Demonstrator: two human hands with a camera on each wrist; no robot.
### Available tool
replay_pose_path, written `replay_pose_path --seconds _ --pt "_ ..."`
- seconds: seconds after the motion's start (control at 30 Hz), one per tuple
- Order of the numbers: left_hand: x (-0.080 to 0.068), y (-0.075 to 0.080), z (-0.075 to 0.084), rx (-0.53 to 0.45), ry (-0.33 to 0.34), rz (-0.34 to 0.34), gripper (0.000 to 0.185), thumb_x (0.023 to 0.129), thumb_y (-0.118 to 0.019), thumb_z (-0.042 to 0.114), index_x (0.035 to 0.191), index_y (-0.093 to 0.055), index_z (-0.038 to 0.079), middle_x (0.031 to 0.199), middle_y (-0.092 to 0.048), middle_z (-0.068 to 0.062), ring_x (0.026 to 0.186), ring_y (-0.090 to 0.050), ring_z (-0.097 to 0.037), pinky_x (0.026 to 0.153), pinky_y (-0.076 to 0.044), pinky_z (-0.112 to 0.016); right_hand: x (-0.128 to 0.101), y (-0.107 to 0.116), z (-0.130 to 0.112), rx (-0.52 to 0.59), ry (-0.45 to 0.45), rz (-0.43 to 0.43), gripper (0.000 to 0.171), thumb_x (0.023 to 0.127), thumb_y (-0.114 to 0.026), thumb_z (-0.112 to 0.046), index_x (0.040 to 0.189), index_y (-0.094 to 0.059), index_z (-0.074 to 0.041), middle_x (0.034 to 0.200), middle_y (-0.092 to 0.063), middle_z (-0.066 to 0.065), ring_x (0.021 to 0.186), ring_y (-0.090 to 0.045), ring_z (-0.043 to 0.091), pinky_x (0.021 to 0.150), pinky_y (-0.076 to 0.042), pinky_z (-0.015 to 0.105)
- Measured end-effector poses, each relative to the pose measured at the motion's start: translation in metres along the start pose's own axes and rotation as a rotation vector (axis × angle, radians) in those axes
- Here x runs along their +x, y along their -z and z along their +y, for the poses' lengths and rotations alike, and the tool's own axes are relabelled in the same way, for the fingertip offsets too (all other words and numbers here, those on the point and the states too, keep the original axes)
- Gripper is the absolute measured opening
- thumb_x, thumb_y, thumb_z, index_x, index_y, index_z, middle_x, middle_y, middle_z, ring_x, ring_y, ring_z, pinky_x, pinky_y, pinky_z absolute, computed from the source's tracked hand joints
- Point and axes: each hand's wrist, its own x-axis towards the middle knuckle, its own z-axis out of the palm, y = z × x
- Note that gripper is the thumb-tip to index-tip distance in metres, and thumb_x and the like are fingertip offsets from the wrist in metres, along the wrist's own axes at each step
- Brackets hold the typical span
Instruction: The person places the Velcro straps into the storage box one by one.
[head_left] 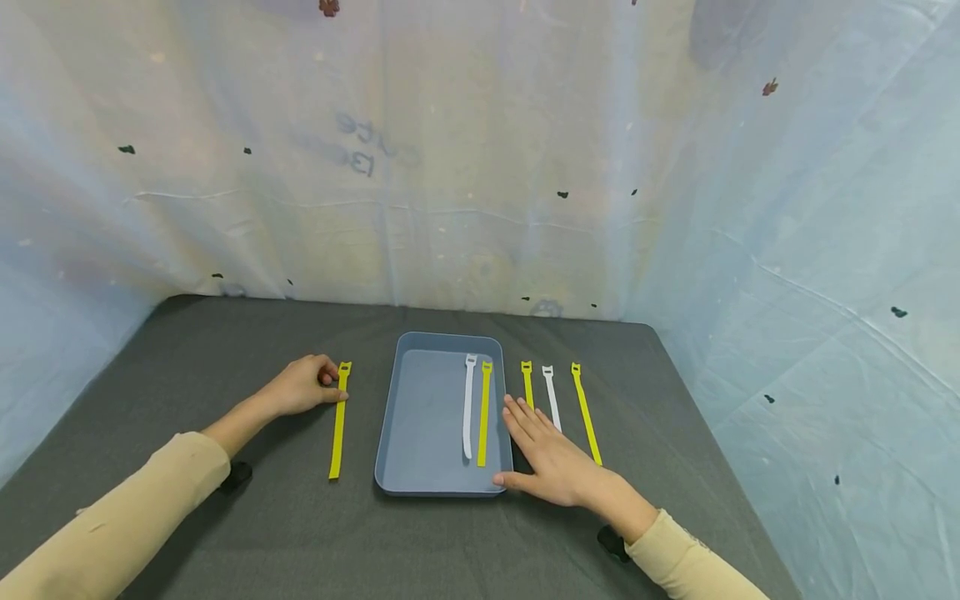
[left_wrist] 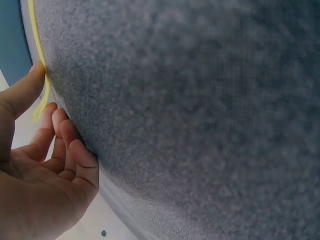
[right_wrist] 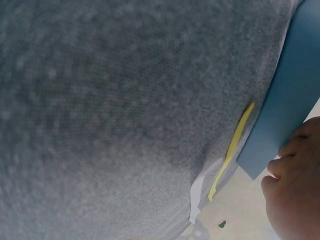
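A grey-blue tray (head_left: pixel 420 417) lies mid-table with a white strap (head_left: pixel 468 408) and a yellow strap (head_left: pixel 483 412) inside, side by side. To the tray's left lies a long yellow strap (head_left: pixel 337 429). My left hand (head_left: pixel 303 385) is at its far end, fingers curled, and the left wrist view shows that strap (left_wrist: pixel 42 95) between thumb and forefinger. Right of the tray lie a short yellow strap (head_left: pixel 527 382), a white strap (head_left: pixel 550 387) and a long yellow strap (head_left: pixel 585 412). My right hand (head_left: pixel 551 454) rests flat on the near ends of the first two, thumb against the tray's near right corner.
The table (head_left: pixel 225 350) is covered in dark grey cloth. Pale plastic sheeting (head_left: pixel 480 167) walls it in at the back and both sides. The right wrist view shows the tray's edge (right_wrist: pixel 290 100) with a yellow strap (right_wrist: pixel 232 150) and a white strap (right_wrist: pixel 196 200) beside it.
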Motion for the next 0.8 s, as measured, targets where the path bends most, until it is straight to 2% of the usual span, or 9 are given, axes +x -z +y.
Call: replay_pose_path --seconds 0.2,0.43,0.8 --pt "-0.0016 -0.0022 0.0009 -0.026 -0.026 -0.003 0.030 0.094 -0.079 0.018 0.106 -0.063 -0.003 0.095 -0.061 -0.011 0.082 -0.055 -0.022 0.070 -0.047 -0.036 -0.0006 0.0003 -0.0004 0.001 -0.011 -0.009 0.102 0.099 -0.048 -0.072 0.165 -0.017 0.000 0.175 -0.004 0.012 0.160 -0.008 0.033 0.129 -0.012 0.050" --pt "-0.0009 -0.0035 0.0038 -0.022 -0.041 -0.013 0.022 0.096 -0.076 0.014 0.102 -0.061 -0.001 0.093 -0.060 -0.010 0.080 -0.054 -0.021 0.069 -0.046 -0.036 -0.0004 0.0021 -0.0016 0.008 -0.005 -0.007 0.101 0.100 -0.050 -0.070 0.165 -0.017 0.001 0.174 -0.007 0.015 0.160 -0.009 0.034 0.128 -0.013 0.052" --pt "-0.0016 -0.0055 0.0029 -0.034 -0.068 -0.002 0.012 0.101 -0.066 0.007 0.106 -0.064 -0.004 0.095 -0.067 -0.011 0.079 -0.058 -0.020 0.066 -0.048 -0.034 -0.0003 0.0020 -0.0015 -0.002 -0.007 -0.012 0.102 0.100 -0.049 -0.071 0.165 -0.016 0.000 0.174 -0.005 0.014 0.160 -0.009 0.033 0.129 -0.013 0.051"
